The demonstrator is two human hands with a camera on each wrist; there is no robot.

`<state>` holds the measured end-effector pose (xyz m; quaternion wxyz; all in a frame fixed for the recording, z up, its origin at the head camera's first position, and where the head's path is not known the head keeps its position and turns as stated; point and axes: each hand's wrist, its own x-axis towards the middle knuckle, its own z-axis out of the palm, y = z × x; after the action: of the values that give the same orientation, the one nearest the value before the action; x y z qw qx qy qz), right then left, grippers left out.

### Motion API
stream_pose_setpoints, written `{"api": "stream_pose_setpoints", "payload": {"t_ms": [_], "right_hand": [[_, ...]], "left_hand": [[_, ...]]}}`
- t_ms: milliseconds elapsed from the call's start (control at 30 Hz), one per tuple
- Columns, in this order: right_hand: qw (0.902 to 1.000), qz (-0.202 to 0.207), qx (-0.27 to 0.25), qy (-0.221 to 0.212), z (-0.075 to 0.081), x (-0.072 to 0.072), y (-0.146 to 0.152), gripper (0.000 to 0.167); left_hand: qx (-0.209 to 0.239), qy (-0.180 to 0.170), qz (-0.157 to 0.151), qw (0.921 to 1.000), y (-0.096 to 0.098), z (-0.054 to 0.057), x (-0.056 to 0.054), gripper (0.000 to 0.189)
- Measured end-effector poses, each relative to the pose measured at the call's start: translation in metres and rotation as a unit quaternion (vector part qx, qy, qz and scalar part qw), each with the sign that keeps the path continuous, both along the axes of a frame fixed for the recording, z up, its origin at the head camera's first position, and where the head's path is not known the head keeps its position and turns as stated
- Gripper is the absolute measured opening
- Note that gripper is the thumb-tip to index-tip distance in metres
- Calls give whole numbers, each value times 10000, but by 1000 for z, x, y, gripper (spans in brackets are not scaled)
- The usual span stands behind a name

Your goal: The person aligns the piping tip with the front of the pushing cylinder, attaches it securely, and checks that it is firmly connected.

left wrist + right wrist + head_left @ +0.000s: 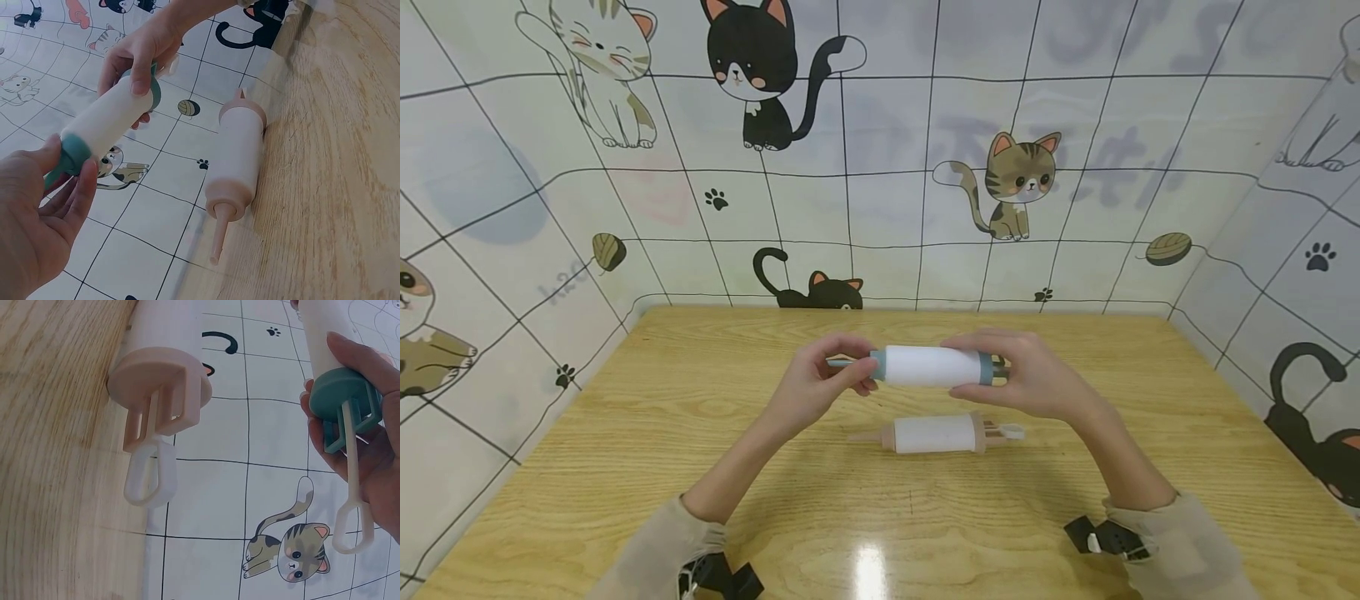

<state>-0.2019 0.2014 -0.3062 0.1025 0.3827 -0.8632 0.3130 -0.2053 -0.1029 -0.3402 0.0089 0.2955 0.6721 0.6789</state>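
Note:
Both hands hold a syringe-shaped white tube (pixel 928 367) with teal end caps, lying nearly level above the table. My left hand (pixel 820 379) pinches the teal cap at its narrow-nozzle end between thumb and fingers. At the other end, my right hand (pixel 1033 375) grips the body close to the wider teal cap (pixel 337 394). A white rod with a loop handle (pixel 353 528) sticks out past that cap in the right wrist view. Just nearer to me, a similar white tube with pink-beige caps (pixel 934 434) lies on the table, its nozzle (pixel 220 240) pointing left and white loop (pixel 150 478) right.
The wooden table (pixel 760 500) has a glossy light reflection near its front. A white cat-print sheet with black grid lines (pixel 887 208) stands behind the table and along both sides. Black wrist devices (pixel 1105 537) sit at the sleeves.

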Motion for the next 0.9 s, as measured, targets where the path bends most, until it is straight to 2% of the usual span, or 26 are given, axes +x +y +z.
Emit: {"api": "stream_pose_setpoints", "payload": {"t_ms": [533,900], "right_hand": [[10000,-19,29,47,1,0,1,52],[9999,-36,38,115,0,-2,1,51]], "left_hand": [[9,180,19,9998,0,1,1,28],[8,503,124,9987,2,2,3,31]]}}
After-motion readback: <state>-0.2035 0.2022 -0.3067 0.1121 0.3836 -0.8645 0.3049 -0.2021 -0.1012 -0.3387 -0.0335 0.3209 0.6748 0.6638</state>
